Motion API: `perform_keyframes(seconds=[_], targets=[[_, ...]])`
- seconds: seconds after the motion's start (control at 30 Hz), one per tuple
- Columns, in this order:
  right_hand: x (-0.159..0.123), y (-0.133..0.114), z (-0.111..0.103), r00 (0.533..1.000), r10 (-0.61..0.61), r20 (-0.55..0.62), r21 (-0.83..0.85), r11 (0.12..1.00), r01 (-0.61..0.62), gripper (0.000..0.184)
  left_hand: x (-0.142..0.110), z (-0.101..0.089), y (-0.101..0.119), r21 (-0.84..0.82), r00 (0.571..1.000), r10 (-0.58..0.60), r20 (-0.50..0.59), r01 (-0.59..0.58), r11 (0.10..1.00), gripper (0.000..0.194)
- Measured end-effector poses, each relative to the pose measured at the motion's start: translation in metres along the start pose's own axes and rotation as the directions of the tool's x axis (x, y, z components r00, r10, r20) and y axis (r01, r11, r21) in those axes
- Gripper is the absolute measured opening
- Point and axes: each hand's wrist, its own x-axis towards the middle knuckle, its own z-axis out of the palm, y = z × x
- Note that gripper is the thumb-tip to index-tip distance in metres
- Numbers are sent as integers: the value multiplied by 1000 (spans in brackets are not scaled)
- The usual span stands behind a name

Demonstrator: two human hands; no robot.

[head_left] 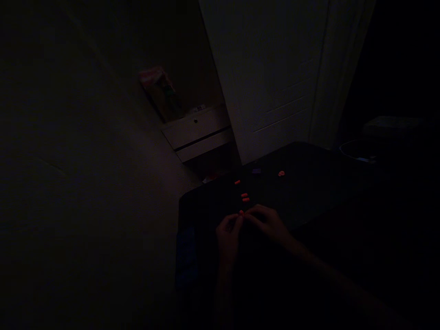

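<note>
The scene is very dark. My left hand (228, 233) and my right hand (268, 222) meet over a dark tabletop (213, 206), fingertips pinched together. Between them is a small bright orange-red piece (241, 212), partly covered by the fingers; its exact kind cannot be made out. Just beyond the hands lie two short orange-red pieces (245, 200) side by side. A similar single piece (237, 182) lies farther off. Toward the right back, a rounded orange piece (281, 173) rests on the table, and a small purple block (256, 171) is to its left.
A blue flat object (186, 256) lies at the table's left edge. Behind the table stand a pale drawer unit (195, 130) with a colourful packet (161, 91) on top, and a white door (271, 78). A pale curved cable or band (357, 146) shows at the right back.
</note>
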Motion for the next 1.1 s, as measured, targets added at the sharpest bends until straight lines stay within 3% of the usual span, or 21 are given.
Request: perform_keyframes(seconds=[0.57,1.1], targets=[[2,-6,-1,998,-44,50,54,998,41,15,3,-4,-6,84,1000,25,-14,-23,996,26],[2,-2,1,999,51,3,28,998,-51,17,0,-3,-1,55,1000,15,3,-15,998,27]])
